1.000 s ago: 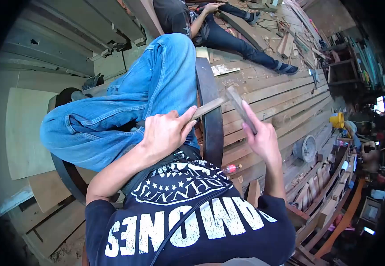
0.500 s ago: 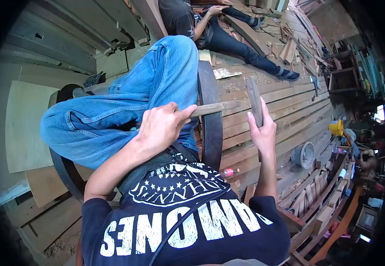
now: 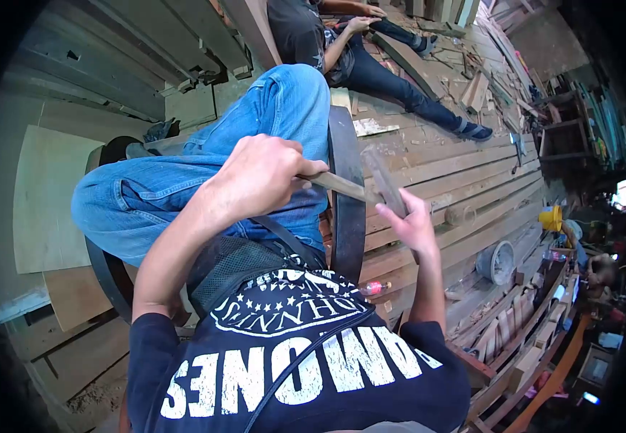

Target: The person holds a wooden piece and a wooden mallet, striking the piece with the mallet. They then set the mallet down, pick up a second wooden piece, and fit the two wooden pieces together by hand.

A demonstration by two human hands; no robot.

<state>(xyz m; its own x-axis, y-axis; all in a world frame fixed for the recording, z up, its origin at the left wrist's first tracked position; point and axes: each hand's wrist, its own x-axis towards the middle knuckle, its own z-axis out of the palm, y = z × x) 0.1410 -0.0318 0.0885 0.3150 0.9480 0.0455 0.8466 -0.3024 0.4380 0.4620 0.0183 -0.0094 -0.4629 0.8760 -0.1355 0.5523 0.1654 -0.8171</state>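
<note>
My left hand (image 3: 266,173) is closed around a narrow wooden stick (image 3: 343,187), which points right across the dark curved frame (image 3: 345,216) beside my leg. In my right hand (image 3: 412,222) is a flat grey-brown wooden strip (image 3: 381,175), tilted up and to the left, with my thumb along one side and my fingers on the other. The stick's far end overlaps the strip just above my right thumb. The strip's upper end is slightly blurred. Both pieces are held over my lap's right side, above the planks.
Long planks (image 3: 472,177) lie to the right. Ahead, a person in dark clothes (image 3: 378,72) sits among wood scraps. A white bucket (image 3: 497,262), a yellow container (image 3: 550,219) and a red-labelled bottle (image 3: 376,289) are on the right. Boards (image 3: 57,198) lean at left.
My right hand has moved left and down, tilting its strip leftward. The stick in my left hand now angles downward to the right, and the two pieces have come together.
</note>
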